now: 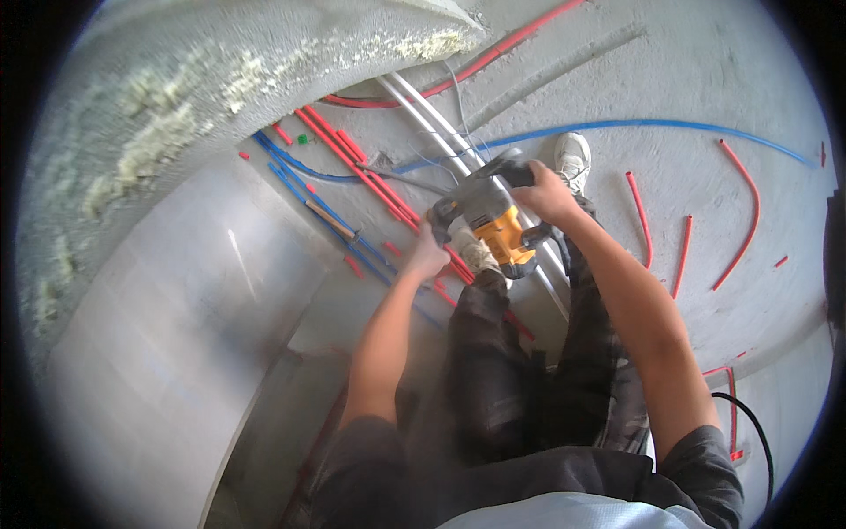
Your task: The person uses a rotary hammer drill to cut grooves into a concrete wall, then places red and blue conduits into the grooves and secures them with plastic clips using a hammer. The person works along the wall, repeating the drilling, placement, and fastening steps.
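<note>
Over my feet I hold a yellow and black power tool (500, 231) with both hands. My left hand (426, 254) is closed on the dark grip at its left side. My right hand (548, 197) is wrapped round the black handle at its upper right. The tool's exact kind cannot be made out, and its working end is not plain to see. Two silver metal conduits (425, 113) pass beneath the tool. Below it one white shoe (480, 256) shows in part; my other white shoe (573, 159) stands on the concrete just beyond my right hand.
Red pipes (342, 152) and blue pipes (295, 187) run along the floor at left beside a wooden stick (330, 219). A long blue pipe (634, 124) curves across the far side. Loose red pipe pieces (686, 256) lie at right. A grey wall panel (185, 317) stands at left.
</note>
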The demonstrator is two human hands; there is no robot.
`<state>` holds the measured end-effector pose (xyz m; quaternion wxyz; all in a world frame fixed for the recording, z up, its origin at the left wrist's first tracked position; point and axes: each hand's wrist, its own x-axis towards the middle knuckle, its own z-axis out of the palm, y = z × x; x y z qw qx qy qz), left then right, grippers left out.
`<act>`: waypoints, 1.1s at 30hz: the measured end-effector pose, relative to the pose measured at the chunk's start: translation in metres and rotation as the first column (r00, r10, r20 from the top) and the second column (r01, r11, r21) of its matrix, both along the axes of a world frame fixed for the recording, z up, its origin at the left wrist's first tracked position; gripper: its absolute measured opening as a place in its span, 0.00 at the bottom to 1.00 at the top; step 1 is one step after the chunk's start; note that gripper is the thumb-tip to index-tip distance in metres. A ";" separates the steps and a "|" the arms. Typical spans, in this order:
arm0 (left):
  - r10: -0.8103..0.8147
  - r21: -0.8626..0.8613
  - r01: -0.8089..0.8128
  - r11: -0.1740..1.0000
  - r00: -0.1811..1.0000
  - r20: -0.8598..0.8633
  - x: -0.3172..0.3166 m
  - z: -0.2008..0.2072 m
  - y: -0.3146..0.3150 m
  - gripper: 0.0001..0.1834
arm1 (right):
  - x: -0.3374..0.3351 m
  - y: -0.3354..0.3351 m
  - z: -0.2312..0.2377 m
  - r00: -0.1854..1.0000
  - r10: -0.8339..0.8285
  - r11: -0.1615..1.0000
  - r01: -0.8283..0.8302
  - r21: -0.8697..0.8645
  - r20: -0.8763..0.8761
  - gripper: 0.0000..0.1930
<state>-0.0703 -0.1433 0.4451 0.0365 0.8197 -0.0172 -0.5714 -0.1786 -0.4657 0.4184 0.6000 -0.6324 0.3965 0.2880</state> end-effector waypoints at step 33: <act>0.302 -0.296 -0.073 0.952 0.359 0.883 0.294 -0.369 0.427 0.36 | 0.231 0.434 -0.322 0.370 0.768 0.611 -0.668 -0.425 0.523 0.12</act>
